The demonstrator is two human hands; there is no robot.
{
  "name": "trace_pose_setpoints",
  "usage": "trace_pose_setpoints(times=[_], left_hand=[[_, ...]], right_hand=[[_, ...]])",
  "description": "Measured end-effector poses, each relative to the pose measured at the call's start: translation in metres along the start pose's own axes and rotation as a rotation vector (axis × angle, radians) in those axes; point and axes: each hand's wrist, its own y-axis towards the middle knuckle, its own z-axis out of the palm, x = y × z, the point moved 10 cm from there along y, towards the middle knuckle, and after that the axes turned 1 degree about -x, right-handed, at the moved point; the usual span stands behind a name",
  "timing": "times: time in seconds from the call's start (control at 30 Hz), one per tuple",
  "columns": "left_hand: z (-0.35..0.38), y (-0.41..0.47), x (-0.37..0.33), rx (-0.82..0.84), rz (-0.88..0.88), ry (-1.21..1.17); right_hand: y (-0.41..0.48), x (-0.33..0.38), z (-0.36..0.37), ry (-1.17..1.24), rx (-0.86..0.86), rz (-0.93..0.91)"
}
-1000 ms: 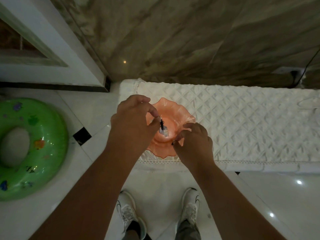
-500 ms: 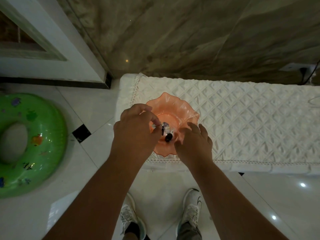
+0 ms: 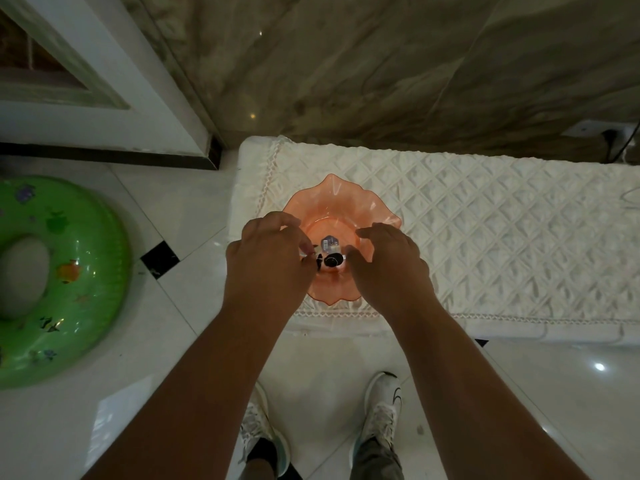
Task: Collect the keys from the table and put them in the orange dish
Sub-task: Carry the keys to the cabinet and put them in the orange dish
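An orange wavy-rimmed dish (image 3: 332, 199) stands at the left end of a table covered with a white quilted cloth (image 3: 485, 237). In its hollow lie the keys (image 3: 329, 256): a black round fob, a small bluish tag and a dark key head. My left hand (image 3: 268, 261) hovers over the dish's left side, its fingertips pinched on the key bunch's left end. My right hand (image 3: 388, 268) is over the dish's right side, fingers curled and apart, holding nothing that I can see.
A green inflatable swim ring (image 3: 69, 278) lies on the white tiled floor at the left. A marble wall (image 3: 381, 64) rises behind the table, with a socket and cable (image 3: 609, 136) at the far right. My shoes (image 3: 381, 403) stand before the table.
The black fob left my right hand and now lies in the dish. My left hand lowered the keys into the hollow. My right hand opened and drew slightly right.
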Motion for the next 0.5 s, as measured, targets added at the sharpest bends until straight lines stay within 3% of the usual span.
trace_pose_setpoints(times=[0.2,0.5], left_hand=[[0.013,-0.005,0.006,0.056,-0.028,0.029],[-0.030,-0.014,-0.016,-0.002,-0.061,-0.195]], right_hand=[[-0.001,-0.001,-0.004,0.025,-0.012,-0.020],[-0.005,0.017,-0.035,0.114,0.022,0.015]])
